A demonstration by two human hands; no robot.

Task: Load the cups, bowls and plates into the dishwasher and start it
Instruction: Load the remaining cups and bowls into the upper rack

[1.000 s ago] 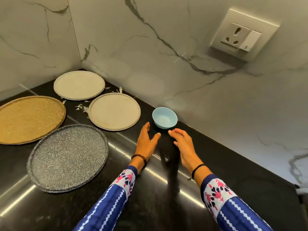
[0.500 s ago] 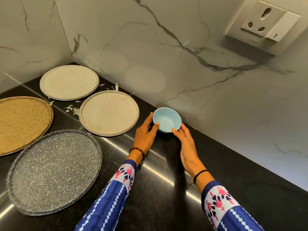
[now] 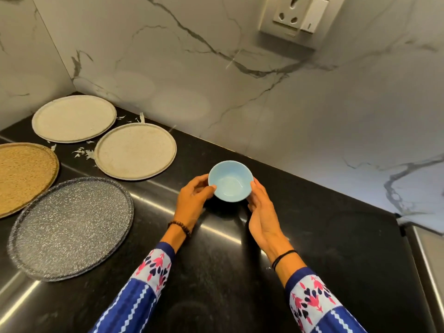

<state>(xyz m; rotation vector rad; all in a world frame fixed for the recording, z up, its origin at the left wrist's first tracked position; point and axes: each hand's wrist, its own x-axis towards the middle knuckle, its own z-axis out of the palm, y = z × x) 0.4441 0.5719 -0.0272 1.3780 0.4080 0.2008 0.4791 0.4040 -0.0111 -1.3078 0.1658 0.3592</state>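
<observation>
A round mustard-yellow speckled plate [image 3: 22, 176] lay farthest to the left of the small light-blue round bowl [image 3: 230, 181], cut off by the edge of the view. Beyond it, also well left of the bowl and nearest the corner of the walls, sat a round cream plate with a raised rim [image 3: 74, 118]. A wide round grey speckled plate [image 3: 70, 228] rested flat to the bowl's near left, on the glossy black stone surface [image 3: 336, 236]. A second round cream plate [image 3: 135, 151] lay just left of the bowl, apart from it, with small pale scraps [image 3: 83, 152] scattered on the surface on its far-left side.

The left hand [image 3: 194, 198] was curled against the bowl's left side, fingertips touching its rim and wall. A dark beaded bracelet [image 3: 180, 227] circled that wrist above a blue sleeve with a white cuff printed in pink and navy [image 3: 153, 267].

The bowl stood upright and looked empty, grasped between both hands near the white grey-veined marble wall [image 3: 240, 92]. Whether its base touched the surface could not be told.

The right hand [image 3: 262, 210] pressed against the bowl's right side, fingers wrapped under its wall. A thin black band [image 3: 283, 257] sat on that wrist above a matching patterned sleeve [image 3: 312, 301]. High on the wall, up and right of the bowl, was a white socket-and-switch plate [image 3: 298, 16].
</observation>
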